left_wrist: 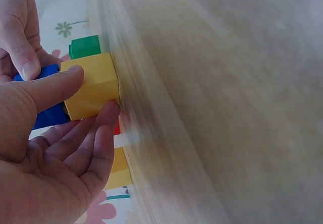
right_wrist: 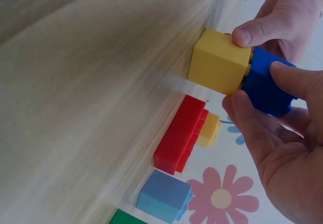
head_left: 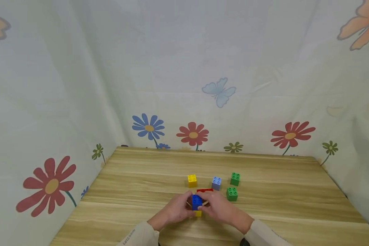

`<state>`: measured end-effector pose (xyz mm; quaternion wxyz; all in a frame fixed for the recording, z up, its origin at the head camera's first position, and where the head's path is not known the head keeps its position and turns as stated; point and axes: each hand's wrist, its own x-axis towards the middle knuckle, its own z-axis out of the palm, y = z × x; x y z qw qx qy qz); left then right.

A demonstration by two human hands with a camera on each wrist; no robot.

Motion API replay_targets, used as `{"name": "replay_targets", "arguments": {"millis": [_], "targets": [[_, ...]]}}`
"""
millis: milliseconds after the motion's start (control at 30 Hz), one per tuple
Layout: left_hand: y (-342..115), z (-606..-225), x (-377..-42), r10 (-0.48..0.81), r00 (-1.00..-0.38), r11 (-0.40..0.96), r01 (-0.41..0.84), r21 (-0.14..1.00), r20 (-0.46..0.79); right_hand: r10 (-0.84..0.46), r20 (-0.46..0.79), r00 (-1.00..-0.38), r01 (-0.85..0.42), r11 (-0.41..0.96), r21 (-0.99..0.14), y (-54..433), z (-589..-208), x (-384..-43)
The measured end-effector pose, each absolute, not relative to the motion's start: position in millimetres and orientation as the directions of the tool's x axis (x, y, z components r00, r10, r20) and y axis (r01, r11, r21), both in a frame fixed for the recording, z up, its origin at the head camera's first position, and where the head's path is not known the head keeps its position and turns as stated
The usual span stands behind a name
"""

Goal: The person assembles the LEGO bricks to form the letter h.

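Note:
My left hand (head_left: 179,207) holds a yellow brick (right_wrist: 219,61) low at the table, its thumb on one side and fingers on the other. Right above it, a dark blue brick (right_wrist: 266,82) is pinched between the thumb and fingers of my right hand (head_left: 219,206). The blue brick stands over the yellow one's studs, slightly tilted; a thin gap with studs shows between them in the right wrist view. From the head view, the fingers of both hands hide the sides of this pair.
Just beyond the hands lies a long red brick (head_left: 204,190), partly covered by the right hand. Behind it are another yellow brick (head_left: 192,180) and a light blue brick (head_left: 216,183). Two green bricks, one nearer (head_left: 232,194), one farther (head_left: 235,179), stand to the right on the wooden table (head_left: 279,191).

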<state>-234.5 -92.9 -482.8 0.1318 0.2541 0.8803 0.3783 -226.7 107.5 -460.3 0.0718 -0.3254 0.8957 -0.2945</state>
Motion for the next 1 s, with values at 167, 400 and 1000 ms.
{"name": "replay_targets", "arguments": {"millis": [167, 400, 1000], "targets": [[-93.4, -481.8, -234.7, 0.549, -0.835, 0.59, 0.363, 0.721, -0.028, -0.632, 0.073, -0.771, -0.557, 0.615, -0.557, 107.0, -459.3, -226.8], [-93.5, -482.2, -235.0, 0.546, -0.838, 0.599, 0.365, 0.712, -0.03, -0.629, 0.068, -0.774, -0.551, 0.617, -0.561, 106.7, -460.6, -227.3], [-93.2, -484.3, -238.7, 0.53, -0.843, 0.544, 0.255, 0.799, -0.092, -0.606, 0.059, -0.793, -0.467, 0.543, -0.698, 114.0, -468.5, -231.9]]}}
